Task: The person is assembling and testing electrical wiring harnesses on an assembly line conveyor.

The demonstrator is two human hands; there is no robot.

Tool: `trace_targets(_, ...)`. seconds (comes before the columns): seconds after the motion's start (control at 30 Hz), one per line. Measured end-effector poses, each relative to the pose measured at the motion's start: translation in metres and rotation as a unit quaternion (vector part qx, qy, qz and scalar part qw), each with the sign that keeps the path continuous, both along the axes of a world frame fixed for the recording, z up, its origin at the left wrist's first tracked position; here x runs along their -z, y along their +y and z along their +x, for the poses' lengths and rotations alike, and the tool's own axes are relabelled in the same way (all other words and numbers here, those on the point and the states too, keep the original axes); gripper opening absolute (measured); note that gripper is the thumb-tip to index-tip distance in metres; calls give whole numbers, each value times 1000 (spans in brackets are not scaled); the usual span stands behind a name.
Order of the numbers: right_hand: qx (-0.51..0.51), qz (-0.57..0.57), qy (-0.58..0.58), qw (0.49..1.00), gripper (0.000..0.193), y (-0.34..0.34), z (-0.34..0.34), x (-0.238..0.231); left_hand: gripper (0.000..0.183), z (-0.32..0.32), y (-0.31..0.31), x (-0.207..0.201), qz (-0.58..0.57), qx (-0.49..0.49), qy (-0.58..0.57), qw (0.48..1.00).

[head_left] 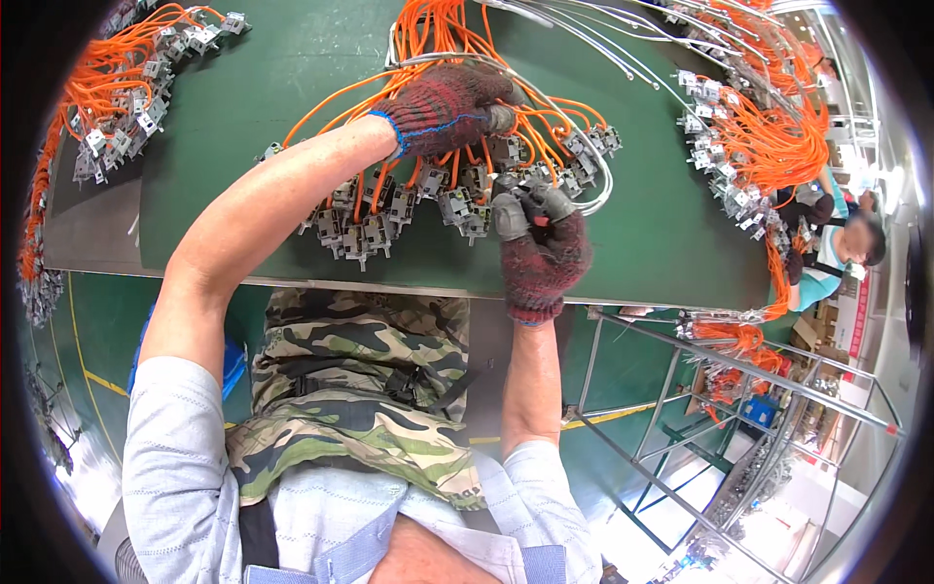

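My left hand (450, 109), in a dark red and grey knit glove with a blue cuff edge, curls over a bundle of orange cables (428, 29). Grey metal connectors (360, 229) on the cable ends lie fanned out on the green tabletop, below that hand. My right hand (547, 248), gloved alike, is closed round a small black tool (532, 206) with a red spot, its kind unclear. The tool's tip is among the connectors on the right of the fan. A white cable (605, 165) loops past both hands.
The green table (671, 234) has its near edge at my waist. More orange cables with connectors lie at the left (117, 107) and right (759, 146). White cables (593, 44) stretch across the far side. A metal frame rack (671, 438) stands below right; another person (827, 253) is beyond.
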State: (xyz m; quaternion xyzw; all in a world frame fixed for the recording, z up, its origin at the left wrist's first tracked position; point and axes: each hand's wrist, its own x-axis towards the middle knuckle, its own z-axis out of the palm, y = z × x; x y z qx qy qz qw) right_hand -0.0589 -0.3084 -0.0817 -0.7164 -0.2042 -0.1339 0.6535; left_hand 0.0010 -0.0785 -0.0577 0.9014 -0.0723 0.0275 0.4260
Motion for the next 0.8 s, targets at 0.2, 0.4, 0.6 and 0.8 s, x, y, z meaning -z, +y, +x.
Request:
trace_targets(0.2, 8, -14, 2, 1000, 33, -2, -2, 14, 40, -53, 4, -24, 91, 33, -34, 995)
trace_targets(0.4, 39, -116, -80, 989, 28, 6, -3, 6, 37, -76, 7, -6, 125, 15, -120, 985)
trace_targets(0.6, 50, -156, -44, 986, 25, 9, -7, -5, 37, -76, 6, -5, 125, 14, -107, 986)
trace_targets(0.8, 49, 80, 58, 994, 30, -9, -24, -14, 55, -98, -2, -8, 160, -24, -128, 979)
